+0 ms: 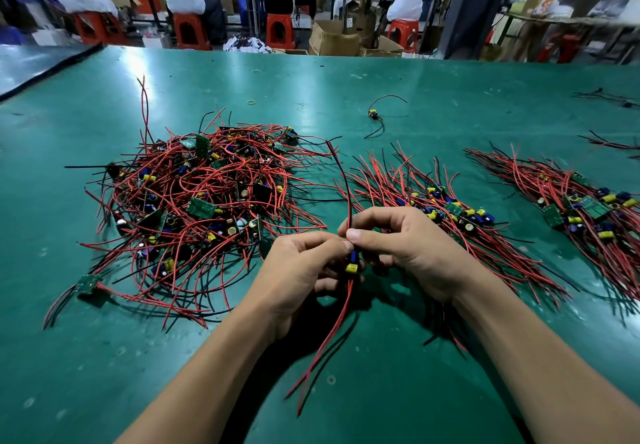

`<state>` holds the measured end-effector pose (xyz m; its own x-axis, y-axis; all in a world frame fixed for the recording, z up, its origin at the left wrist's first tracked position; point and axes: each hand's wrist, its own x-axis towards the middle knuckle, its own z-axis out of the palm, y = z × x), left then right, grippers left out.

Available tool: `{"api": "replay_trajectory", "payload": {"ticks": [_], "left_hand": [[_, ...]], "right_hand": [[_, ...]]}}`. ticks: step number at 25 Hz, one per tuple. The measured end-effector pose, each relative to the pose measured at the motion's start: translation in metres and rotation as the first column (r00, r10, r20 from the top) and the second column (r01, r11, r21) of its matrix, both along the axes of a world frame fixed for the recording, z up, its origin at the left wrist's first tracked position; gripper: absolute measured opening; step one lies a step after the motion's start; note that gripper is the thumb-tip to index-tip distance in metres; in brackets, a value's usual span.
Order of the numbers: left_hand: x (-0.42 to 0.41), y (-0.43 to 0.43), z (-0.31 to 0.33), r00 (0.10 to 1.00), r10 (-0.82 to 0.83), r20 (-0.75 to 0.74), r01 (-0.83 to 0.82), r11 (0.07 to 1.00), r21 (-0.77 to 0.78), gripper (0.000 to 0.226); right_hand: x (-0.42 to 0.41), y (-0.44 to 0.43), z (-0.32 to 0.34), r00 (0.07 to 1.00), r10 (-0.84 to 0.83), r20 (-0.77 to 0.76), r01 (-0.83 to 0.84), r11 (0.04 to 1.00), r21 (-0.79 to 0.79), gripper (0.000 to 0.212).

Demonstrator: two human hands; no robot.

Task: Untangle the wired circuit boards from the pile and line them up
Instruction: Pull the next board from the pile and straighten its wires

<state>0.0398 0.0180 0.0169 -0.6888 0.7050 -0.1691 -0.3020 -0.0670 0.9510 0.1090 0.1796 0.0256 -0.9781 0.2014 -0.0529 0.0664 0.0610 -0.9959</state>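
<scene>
Pinched above the green tabletop between left hand and right hand: one small wired circuit board, showing a blue cylinder and a yellow boxy part. Left fingers curled round its side; right thumb and forefinger clamped on the thin leads just above it. Upper leads, red and black, arcing up and away from the grip. Lower leads, same colours, hanging in a loose curve toward the near edge, tips spread apart.

To the left, apart from the hands, a tangled pile: glossy red and dull black wire looped every way, flat green rectangular boards tilted among blue and yellow capacitors. At its near left fringe, a stray board lying flat, leads trailing.

To the right, just beyond the right hand, a combed row, wires fanned roughly parallel, components banded across the middle. Farther right, a second row laid the same way.

Farther back on the smooth, scuffed surface, a lone board with one wire arched over it, and a small yellow ring. Beyond, orange stools and cardboard boxes.
</scene>
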Motion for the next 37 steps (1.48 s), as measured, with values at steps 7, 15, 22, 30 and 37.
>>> {"api": "replay_trajectory", "payload": {"ticks": [7, 15, 22, 30, 37], "left_hand": [[0.001, 0.002, -0.001, 0.999, -0.044, -0.01, 0.044, 0.999, 0.007, 0.026], [0.002, 0.003, -0.004, 0.999, -0.019, -0.031, 0.019, 1.0, 0.006, 0.017], [0.002, 0.003, 0.0, 0.999, -0.038, -0.017, 0.038, 0.999, -0.013, 0.021], [0.003, 0.003, 0.0, 0.999, -0.05, -0.016, 0.05, 0.999, 0.001, 0.022], [0.003, 0.0, -0.001, 0.999, -0.04, -0.011, 0.04, 0.999, -0.003, 0.024]], "right_hand": [[0.002, 0.003, -0.001, 0.996, 0.086, 0.028, -0.082, 0.989, -0.121, 0.007], [-0.004, -0.004, -0.003, 0.981, -0.136, -0.141, 0.144, 0.988, 0.047, 0.017], [-0.011, -0.009, -0.005, 0.844, -0.467, -0.264, 0.491, 0.871, 0.031, 0.023], [-0.014, -0.008, 0.008, 0.882, -0.461, 0.097, 0.415, 0.662, -0.624, 0.02], [-0.006, 0.005, 0.017, 0.929, -0.355, 0.1, 0.344, 0.739, -0.58, 0.015]]}}
